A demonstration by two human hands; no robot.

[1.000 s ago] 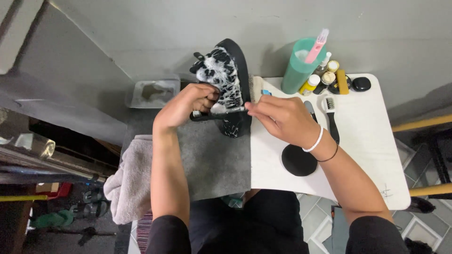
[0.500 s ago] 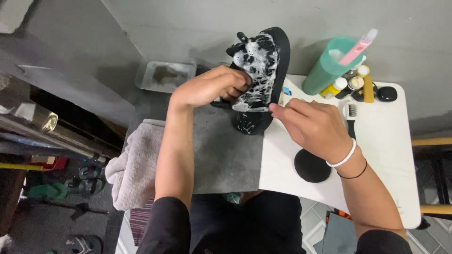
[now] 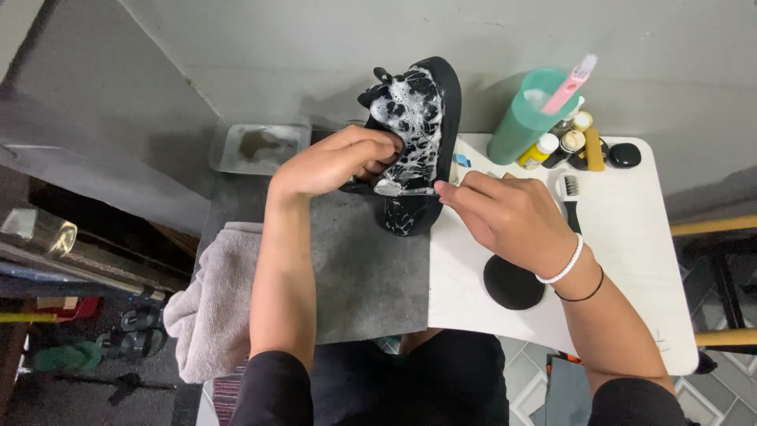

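A black sandal (image 3: 426,126) covered in white foam stands tilted over a grey mat (image 3: 363,268) on the table. My left hand (image 3: 331,162) grips the sandal's left side and strap. My right hand (image 3: 509,217) pinches the handle of a small clear toothbrush (image 3: 402,190), whose foamy bristle head rests against the sandal's lower part.
A teal cup (image 3: 524,118) with a pink brush, several small bottles (image 3: 564,146) and a black brush (image 3: 570,201) sit at the back of the white table (image 3: 631,252). A black round disc (image 3: 512,282) lies near my wrist. A clear tray (image 3: 259,146) and a grey towel (image 3: 209,308) are left.
The toothbrush has slid lower along the sandal, toward its near end. My left hand keeps its grip on the sandal. The view has shifted slightly.
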